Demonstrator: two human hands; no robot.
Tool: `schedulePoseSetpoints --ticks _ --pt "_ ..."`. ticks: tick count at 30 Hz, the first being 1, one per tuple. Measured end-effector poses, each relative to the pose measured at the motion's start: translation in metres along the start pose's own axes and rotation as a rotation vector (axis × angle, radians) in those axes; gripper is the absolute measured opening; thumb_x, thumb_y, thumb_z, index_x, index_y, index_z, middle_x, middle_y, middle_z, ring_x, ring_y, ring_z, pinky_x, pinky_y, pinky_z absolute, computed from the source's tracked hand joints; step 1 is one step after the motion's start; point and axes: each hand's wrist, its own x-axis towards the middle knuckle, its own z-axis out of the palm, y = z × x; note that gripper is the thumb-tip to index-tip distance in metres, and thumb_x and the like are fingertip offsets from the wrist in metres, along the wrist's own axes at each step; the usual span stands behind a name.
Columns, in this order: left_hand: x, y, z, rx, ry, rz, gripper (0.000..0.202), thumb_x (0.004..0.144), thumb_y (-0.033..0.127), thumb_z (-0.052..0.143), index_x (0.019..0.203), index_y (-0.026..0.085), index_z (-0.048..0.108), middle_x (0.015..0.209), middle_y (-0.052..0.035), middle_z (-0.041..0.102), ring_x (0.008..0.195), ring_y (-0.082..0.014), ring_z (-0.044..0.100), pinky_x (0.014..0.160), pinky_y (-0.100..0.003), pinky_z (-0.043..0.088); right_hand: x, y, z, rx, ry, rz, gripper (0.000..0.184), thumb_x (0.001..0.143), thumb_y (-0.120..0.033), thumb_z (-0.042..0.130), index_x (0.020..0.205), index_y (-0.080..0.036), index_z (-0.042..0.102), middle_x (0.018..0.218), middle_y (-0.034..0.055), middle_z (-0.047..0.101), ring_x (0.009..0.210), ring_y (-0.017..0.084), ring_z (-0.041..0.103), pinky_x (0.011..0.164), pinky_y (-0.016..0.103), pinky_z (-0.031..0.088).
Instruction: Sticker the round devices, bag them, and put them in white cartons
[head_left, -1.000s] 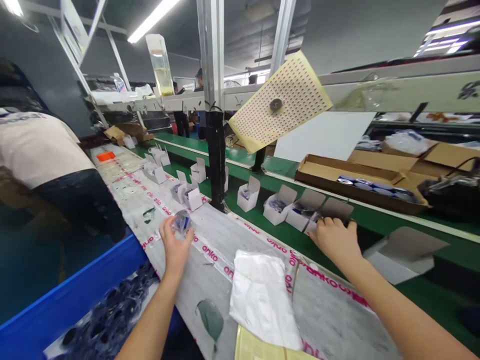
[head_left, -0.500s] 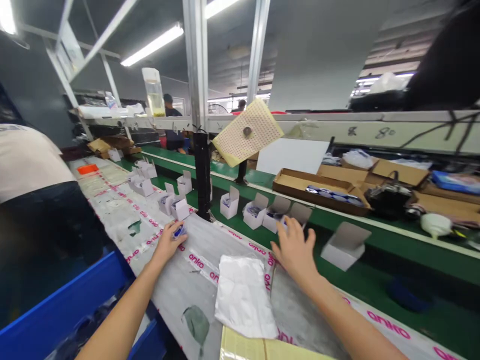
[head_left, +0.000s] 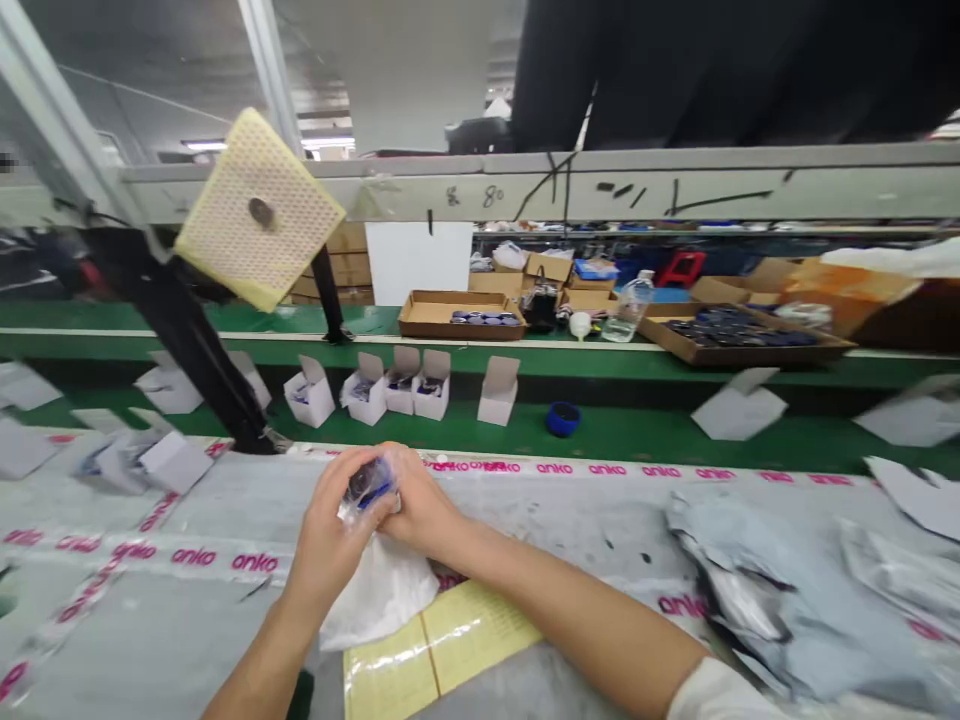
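Observation:
Above the worktable my left hand (head_left: 326,515) is closed around a small blue-and-black item in clear plastic wrap (head_left: 367,484). My right hand (head_left: 420,500) grips the same item from its right side, with some fingertips hidden behind it. Just beneath both hands lies a white plastic bag or cloth (head_left: 386,600), on a yellow sheet (head_left: 442,650). Beyond the hands, white boxes with raised lids (head_left: 365,395) stand on the green conveyor belt (head_left: 637,432), several with plastic-wrapped things inside. Right of them on the belt rests a round blue item with a dark top (head_left: 562,418).
A black post (head_left: 187,340) rises at the left by more open boxes (head_left: 169,460). Across the belt are a shallow carton (head_left: 427,318), a clear bottle (head_left: 630,305) and a tray of dark items (head_left: 735,335). Grey plastic bags (head_left: 795,580) lie at right.
The view has turned right. My left hand has brought the wrapped blue item from the left, and my right hand has left the boxes on the belt and closed on it too.

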Motion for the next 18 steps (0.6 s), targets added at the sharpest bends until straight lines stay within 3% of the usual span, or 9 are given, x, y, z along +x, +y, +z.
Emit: schedulePoseSetpoints --ticks 3,6,8,10,12,15,18 --pt "0.008 0.005 0.014 0.040 -0.103 0.039 0.033 0.090 0.040 0.064 0.120 0.027 0.066 0.141 -0.0103 0.056 0.137 -0.0300 0.051 0.114 -0.048 0.044 -0.008 0.009 -0.009 -0.026 0.064 0.021 0.053 0.075 -0.019 0.070 0.125 -0.021 0.052 0.128 0.0126 0.056 0.122 0.028 0.052 0.106 0.048 0.044" --pt "0.017 0.010 0.022 0.046 -0.254 0.003 0.044 0.088 0.037 0.065 0.132 0.030 0.060 0.159 -0.0104 0.037 0.145 -0.0330 0.043 0.105 -0.045 0.052 -0.011 0.024 -0.028 -0.023 0.105 0.050 0.048 0.070 -0.016 0.069 0.117 -0.022 0.057 0.116 0.0076 0.062 0.110 0.026 0.059 0.097 0.043 0.049" --pt "0.025 0.010 0.028 0.034 -0.367 -0.015 0.055 0.086 0.038 0.068 0.139 0.034 0.055 0.165 -0.0090 0.028 0.147 -0.0347 0.040 0.102 -0.045 0.054 -0.008 0.039 -0.052 -0.015 0.186 0.092 0.049 0.066 -0.017 0.071 0.112 -0.022 0.058 0.108 0.0053 0.063 0.101 0.025 0.062 0.090 0.041 0.052" --pt "0.035 0.006 0.040 0.017 -0.434 -0.019 0.058 0.087 0.040 0.067 0.142 0.035 0.052 0.166 -0.0081 0.028 0.149 -0.0350 0.037 0.108 -0.047 0.051 -0.003 0.054 -0.084 -0.015 0.332 0.138 0.052 0.062 -0.020 0.074 0.111 -0.021 0.056 0.107 0.0056 0.062 0.099 0.026 0.062 0.089 0.043 0.052" --pt "0.049 -0.001 0.063 -0.032 -0.464 -0.027 0.059 0.088 0.040 0.065 0.145 0.034 0.048 0.164 -0.0090 0.033 0.150 -0.0340 0.036 0.113 -0.050 0.045 0.004 0.064 -0.122 -0.020 0.501 0.162 0.058 0.062 -0.024 0.076 0.115 -0.022 0.053 0.114 0.0069 0.060 0.104 0.027 0.061 0.096 0.047 0.050" --pt "0.082 -0.016 0.116 -0.195 -0.471 -0.100 0.074 0.083 0.036 0.070 0.150 0.027 0.041 0.162 -0.0150 0.035 0.149 -0.0358 0.036 0.112 -0.052 0.045 0.017 0.065 -0.175 -0.005 0.723 0.162 0.061 0.070 -0.032 0.076 0.123 -0.023 0.048 0.120 0.0077 0.060 0.109 0.027 0.061 0.102 0.050 0.047" --pt "0.123 -0.033 0.174 -0.331 -0.428 -0.172 0.097 0.069 0.029 0.082 0.153 0.021 0.036 0.165 -0.0199 0.025 0.152 -0.0403 0.027 0.117 -0.056 0.038 0.025 0.059 -0.208 0.088 0.936 0.122 0.066 0.067 -0.037 0.084 0.123 -0.023 0.052 0.117 0.0073 0.064 0.106 0.027 0.064 0.101 0.049 0.049"
